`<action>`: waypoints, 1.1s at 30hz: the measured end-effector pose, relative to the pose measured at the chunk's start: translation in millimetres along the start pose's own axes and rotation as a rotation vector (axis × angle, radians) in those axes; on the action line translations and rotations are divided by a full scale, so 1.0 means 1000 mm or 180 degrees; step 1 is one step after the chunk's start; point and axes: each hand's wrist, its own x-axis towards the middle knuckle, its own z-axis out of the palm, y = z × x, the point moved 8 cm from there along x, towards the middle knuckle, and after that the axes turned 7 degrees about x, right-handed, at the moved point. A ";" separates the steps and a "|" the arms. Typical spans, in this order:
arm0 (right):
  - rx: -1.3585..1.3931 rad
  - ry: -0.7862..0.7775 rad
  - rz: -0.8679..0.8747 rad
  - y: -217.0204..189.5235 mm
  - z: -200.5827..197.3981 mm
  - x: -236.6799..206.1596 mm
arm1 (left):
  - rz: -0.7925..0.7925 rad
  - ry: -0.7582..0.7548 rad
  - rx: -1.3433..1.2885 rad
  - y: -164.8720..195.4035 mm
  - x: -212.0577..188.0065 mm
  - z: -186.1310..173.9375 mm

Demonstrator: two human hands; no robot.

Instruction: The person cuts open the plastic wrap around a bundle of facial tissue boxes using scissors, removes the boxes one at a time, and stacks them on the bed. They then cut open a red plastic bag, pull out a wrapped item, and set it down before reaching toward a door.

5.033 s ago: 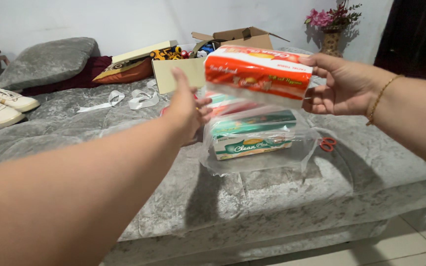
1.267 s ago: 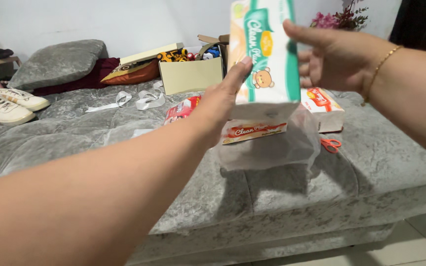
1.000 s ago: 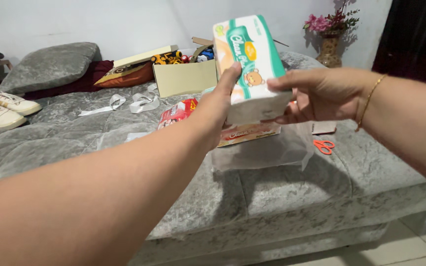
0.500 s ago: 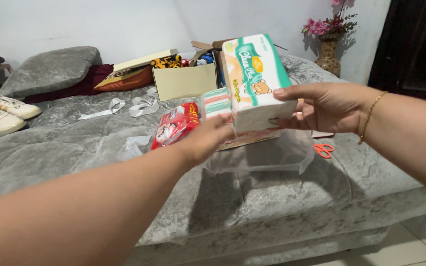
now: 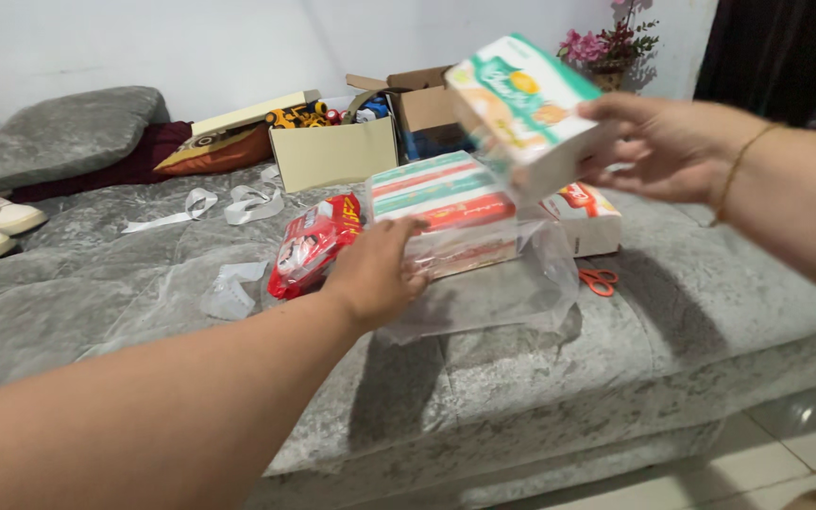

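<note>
Now our left hand (image 5: 375,274) has dropped flat, open, onto the bagged packs (image 5: 446,212); our right hand (image 5: 672,146) grips the green box (image 5: 521,109) loosely, so it could slip.

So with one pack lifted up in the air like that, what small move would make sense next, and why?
Probably carry the green-and-white tissue pack held in the right hand aside and set it on the grey bed near the red-and-white pack. The left hand already steadies the stacked packs in the clear plastic bag, where more remain.
</note>
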 end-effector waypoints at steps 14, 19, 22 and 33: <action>0.0385 0.2136 0.0418 0.080 -0.233 0.071 | 0.1368 0.0764 0.0903 0.047 -0.013 -0.008; 0.0392 0.1889 0.0743 0.111 -0.231 0.073 | 0.0803 0.0349 0.0965 0.034 -0.006 -0.003; 0.0393 0.1761 0.0595 0.113 -0.231 0.090 | 0.0629 0.0139 0.0930 0.027 -0.009 -0.001; -0.2244 0.1830 -0.0065 0.065 -0.167 0.069 | 0.0467 0.0276 0.0409 0.012 0.001 -0.010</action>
